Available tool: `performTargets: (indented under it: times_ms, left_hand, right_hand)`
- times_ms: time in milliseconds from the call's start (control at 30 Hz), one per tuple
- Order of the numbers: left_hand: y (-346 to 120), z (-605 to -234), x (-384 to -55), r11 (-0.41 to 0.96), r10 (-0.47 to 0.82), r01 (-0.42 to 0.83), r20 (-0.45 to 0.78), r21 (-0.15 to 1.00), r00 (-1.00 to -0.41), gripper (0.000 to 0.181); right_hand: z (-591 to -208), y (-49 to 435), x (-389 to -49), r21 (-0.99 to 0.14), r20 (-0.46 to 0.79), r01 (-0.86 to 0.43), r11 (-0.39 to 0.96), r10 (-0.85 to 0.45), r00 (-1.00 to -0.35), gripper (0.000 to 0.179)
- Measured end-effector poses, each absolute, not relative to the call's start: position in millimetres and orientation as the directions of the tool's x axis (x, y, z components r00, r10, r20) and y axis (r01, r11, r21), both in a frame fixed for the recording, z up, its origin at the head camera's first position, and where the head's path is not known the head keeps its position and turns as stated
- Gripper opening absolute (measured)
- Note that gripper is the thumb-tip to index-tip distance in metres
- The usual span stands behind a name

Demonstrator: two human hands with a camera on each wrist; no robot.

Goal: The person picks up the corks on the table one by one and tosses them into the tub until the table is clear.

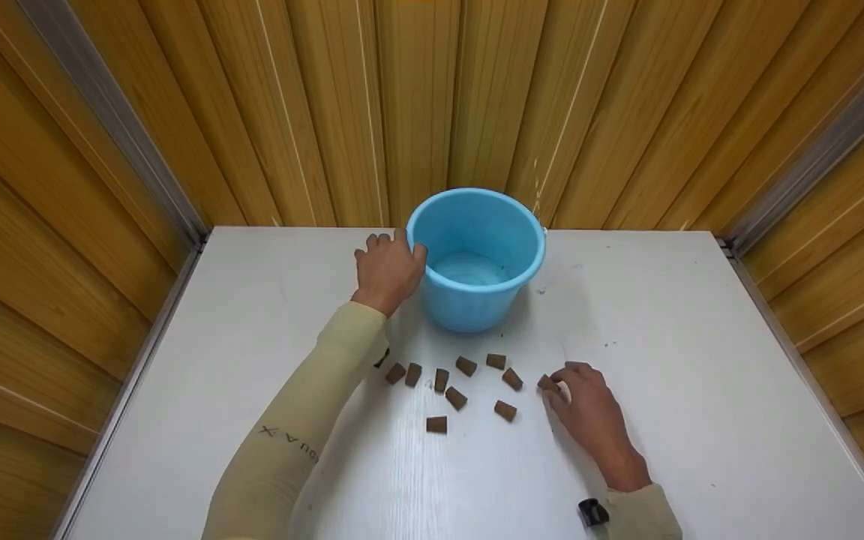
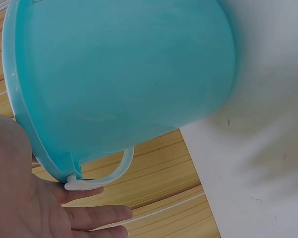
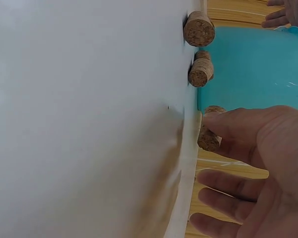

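A light blue plastic bucket (image 1: 469, 307) stands upright near the table's back edge, its inside visible. My left hand (image 1: 389, 270) holds its rim at the left side. In the left wrist view, some fingers (image 2: 102, 216) stretch out below the bucket's pale handle (image 2: 114, 173). My right hand (image 1: 591, 409) pinches a brown cork stopper (image 3: 209, 140) between thumb and forefinger, just at the tabletop, while its other fingers are spread apart. Several more tapered corks (image 1: 456, 397) lie scattered in front of the bucket, to the left of the right hand.
The white table (image 1: 702, 390) carries the bucket and corks. Wood-patterned panels (image 1: 417, 112) rise behind it and at both sides, with grey metal posts (image 1: 109, 105) at the corners. Small dark specks dot the tabletop.
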State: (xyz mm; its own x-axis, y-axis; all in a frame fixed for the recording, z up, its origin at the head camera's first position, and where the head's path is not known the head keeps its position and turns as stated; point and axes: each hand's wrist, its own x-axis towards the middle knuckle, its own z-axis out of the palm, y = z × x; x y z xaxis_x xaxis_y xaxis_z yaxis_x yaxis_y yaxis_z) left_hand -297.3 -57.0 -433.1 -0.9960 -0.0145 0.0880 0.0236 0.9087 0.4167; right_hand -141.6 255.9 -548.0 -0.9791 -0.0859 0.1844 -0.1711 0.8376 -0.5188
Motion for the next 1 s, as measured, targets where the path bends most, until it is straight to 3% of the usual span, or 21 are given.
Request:
performTargets:
  times_ms: [633, 1000]
  left_hand:
    - [-60, -430, -300, 0.894, 0.0, 0.006, 0.014, 0.447, -1.0, 0.058]
    - [-59, -432, -298, 0.894, 0.003, 0.023, 0.046, 0.448, -0.999, 0.059]
  right_hand:
    - [-537, 253, -148, -0.478, 0.217, -0.191, 0.857, -0.096, -0.971, 0.022]
    - [-522, 248, -154, -0.476, 0.294, -0.227, 0.85, -0.089, -0.952, 0.022]
